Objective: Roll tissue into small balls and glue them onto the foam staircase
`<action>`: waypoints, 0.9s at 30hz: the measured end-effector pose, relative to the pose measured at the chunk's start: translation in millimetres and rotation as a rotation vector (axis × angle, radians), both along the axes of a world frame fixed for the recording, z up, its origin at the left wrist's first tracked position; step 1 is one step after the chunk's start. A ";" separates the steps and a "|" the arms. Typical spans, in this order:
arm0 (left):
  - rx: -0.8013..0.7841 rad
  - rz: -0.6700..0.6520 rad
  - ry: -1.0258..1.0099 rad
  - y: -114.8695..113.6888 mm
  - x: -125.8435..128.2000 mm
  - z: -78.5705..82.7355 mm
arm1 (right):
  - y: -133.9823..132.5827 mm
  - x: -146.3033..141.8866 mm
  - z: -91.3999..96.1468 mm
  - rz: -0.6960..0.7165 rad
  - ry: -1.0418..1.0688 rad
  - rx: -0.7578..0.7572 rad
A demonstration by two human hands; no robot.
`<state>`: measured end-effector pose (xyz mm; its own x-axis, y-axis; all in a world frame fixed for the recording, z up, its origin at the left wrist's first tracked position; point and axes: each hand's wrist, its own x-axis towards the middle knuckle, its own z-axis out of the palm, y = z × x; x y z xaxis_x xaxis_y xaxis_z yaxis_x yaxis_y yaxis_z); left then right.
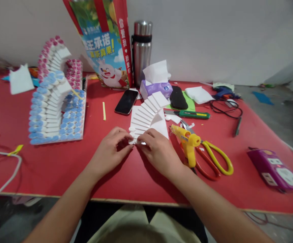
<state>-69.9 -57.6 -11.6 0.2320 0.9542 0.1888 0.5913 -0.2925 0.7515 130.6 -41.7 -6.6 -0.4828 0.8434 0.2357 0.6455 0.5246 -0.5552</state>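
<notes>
A white curved staircase model (146,116) with fan-like steps rests on a white base sheet (161,126) in the middle of the table. At its front left corner, my left hand (113,148) is closed, thumb and index finger pinching a small white piece (131,141) against the edge. My right hand (156,150) is closed at the lowest step, its fingertips pressed together at the front edge; what they hold is hidden. Small white rounded bits sit along the left front side of the steps. A yellow glue gun (188,141) lies right of my right hand, over red-and-yellow-handled scissors (218,157).
Left stands a larger staircase model (57,108) with blue and pink tips. Behind are a phone (126,102), a printed bag (108,50), a steel flask (142,50) and a purple tissue pack (157,89). Right are a green cutter (194,114), a cable (224,113) and a purple box (275,170).
</notes>
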 end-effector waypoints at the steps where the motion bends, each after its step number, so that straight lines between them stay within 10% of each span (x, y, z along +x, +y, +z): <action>1: 0.002 0.000 -0.001 0.2 0.3 -0.2 | 0.3 0.2 -0.5 0.002 0.000 0.005; 27: -0.044 0.028 -0.089 1.4 -2.3 -3.1 | 3.2 3.4 -0.9 0.035 -0.040 0.002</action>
<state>-72.2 -56.2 -14.7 0.1894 0.9679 0.1651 0.5289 -0.2422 0.8134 134.0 -38.5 -7.5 -0.5209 0.8255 0.2171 0.6483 0.5481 -0.5285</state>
